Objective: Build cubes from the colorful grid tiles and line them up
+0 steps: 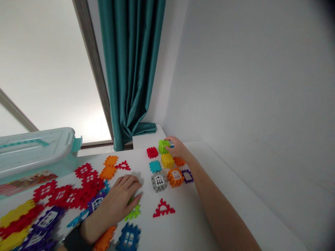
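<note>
My right hand [179,149] reaches to the far side of the table, its thumb and fingers closed round a stack of bright green interlocking tiles [163,146]. A blue piece with a white window [171,143] shows partly under its fingers. Near it lie yellow tiles [167,160], a red tile [152,152], a turquoise tile [155,166], a grey window tile [159,181], an orange window tile [175,177] and a purple window tile [187,176]. My left hand [121,197] rests with fingers stretched out, partly covering a lime green tile [134,212].
Many red window tiles [61,196], purple window tiles [48,218] and yellow tiles [18,212] are heaped at left. A lidded plastic box [52,153] stands behind them. A red triangle [163,208] lies mid-table. The wall [248,104] borders the right; a green curtain [131,69] hangs behind.
</note>
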The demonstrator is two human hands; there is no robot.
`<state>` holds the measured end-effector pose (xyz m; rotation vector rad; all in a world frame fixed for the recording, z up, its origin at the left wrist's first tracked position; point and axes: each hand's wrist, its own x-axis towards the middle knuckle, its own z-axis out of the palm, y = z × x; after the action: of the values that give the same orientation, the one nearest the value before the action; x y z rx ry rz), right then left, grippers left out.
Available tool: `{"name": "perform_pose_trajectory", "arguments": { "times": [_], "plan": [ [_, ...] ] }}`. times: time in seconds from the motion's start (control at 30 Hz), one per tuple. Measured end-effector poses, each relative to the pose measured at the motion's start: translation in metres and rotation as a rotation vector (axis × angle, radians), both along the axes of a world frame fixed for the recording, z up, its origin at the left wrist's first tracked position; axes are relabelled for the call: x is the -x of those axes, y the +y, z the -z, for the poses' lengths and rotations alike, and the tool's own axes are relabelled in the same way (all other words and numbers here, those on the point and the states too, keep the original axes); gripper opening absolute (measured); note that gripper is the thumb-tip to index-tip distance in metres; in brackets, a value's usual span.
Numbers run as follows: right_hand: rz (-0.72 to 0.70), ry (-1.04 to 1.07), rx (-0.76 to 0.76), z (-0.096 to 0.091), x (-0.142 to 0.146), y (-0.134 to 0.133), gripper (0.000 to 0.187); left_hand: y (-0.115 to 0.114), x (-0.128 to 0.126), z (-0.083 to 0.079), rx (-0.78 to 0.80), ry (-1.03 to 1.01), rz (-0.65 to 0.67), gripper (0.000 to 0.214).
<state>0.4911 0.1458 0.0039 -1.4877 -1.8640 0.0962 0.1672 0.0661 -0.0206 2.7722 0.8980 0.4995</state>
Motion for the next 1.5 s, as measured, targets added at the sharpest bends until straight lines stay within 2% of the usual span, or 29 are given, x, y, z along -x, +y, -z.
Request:
{"name": "perform_pose_trajectory", "arguments": {
  "times": [0.2, 0.27, 0.4, 0.5, 0.67, 0.9, 1.0, 1.13, 1.3, 1.5],
  "plan": [
    [-0.049, -0.06, 0.006, -0.008, 0.001, 0.001, 0.029, -0.001, 0.0, -0.002, -0.009, 0.003, 0.0, 0.019],
    [-0.069, -0.071, 0.01, -0.011, 0.009, -0.002, 0.024, -0.002, -0.001, -0.003, -0.007, 0.015, -0.006, 0.019],
    [-0.12, -0.116, 0.001, -0.018, 0.036, -0.017, 0.025, -0.004, -0.002, -0.01, -0.015, 0.05, -0.039, 0.015],
    [-0.173, -0.182, -0.025, -0.025, 0.058, -0.032, 0.023, -0.004, -0.001, -0.017, -0.026, 0.077, -0.027, 0.015],
    [-0.266, -0.223, -0.039, -0.032, 0.089, -0.057, 0.024, -0.001, 0.004, -0.032, -0.043, 0.06, -0.077, 0.016],
    [-0.292, -0.174, -0.101, -0.03, 0.117, -0.084, 0.023, 0.011, 0.018, -0.058, -0.082, 0.035, -0.1, 0.019],
    [-0.285, -0.16, -0.115, -0.025, 0.127, -0.092, 0.02, 0.014, 0.032, -0.066, -0.104, 0.025, -0.131, 0.021],
    [-0.315, -0.158, -0.074, -0.017, 0.144, -0.101, 0.021, 0.009, 0.061, -0.068, -0.099, 0.034, -0.181, 0.021],
    [-0.418, -0.194, 0.02, -0.014, 0.176, -0.11, 0.021, -0.006, 0.108, -0.061, -0.061, 0.044, -0.226, 0.02],
    [-0.516, -0.245, 0.139, -0.007, 0.217, -0.118, 0.018, -0.022, 0.165, -0.048, -0.052, -0.014, -0.415, 0.025]
  ]
}}
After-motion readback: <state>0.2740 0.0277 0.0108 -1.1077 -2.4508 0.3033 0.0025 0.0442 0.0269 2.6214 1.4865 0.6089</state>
